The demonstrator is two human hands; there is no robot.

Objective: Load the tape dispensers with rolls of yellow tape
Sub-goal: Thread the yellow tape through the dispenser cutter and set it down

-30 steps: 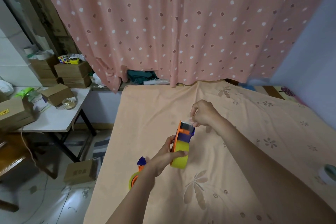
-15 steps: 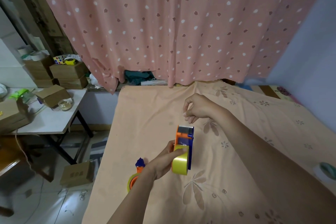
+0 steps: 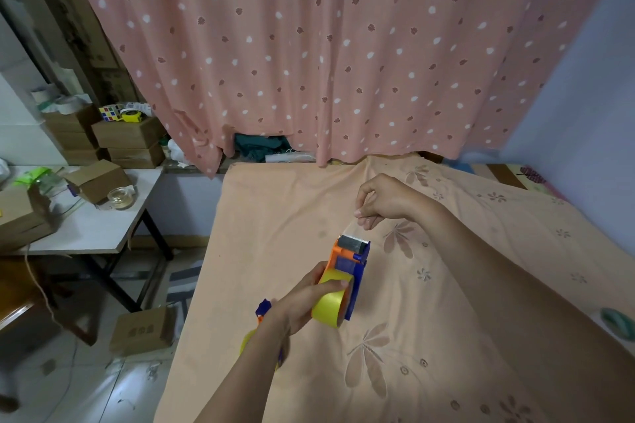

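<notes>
My left hand point(image 3: 302, 302) grips an orange and blue tape dispenser point(image 3: 350, 261) that carries a roll of yellow tape point(image 3: 331, 302), held just above the peach bedsheet point(image 3: 275, 216). Its metal cutter end points away from me. My right hand point(image 3: 385, 203) hovers a short way beyond the cutter with thumb and fingers pinched; a faint strip of tape seems to run from the cutter to the pinch. A second dispenser with yellow tape point(image 3: 256, 333) lies at the bed's left edge, mostly hidden behind my left forearm.
A pink dotted curtain point(image 3: 326, 45) hangs behind the bed. A white table point(image 3: 92, 227) at the left holds cardboard boxes and a clear tape roll point(image 3: 120, 197). A box point(image 3: 142, 330) sits on the floor. A greenish tape roll point(image 3: 618, 321) lies at the right edge.
My right hand has moved from the cutter up and away from it, staying pinched. My left hand has drawn the dispenser slightly nearer to me.
</notes>
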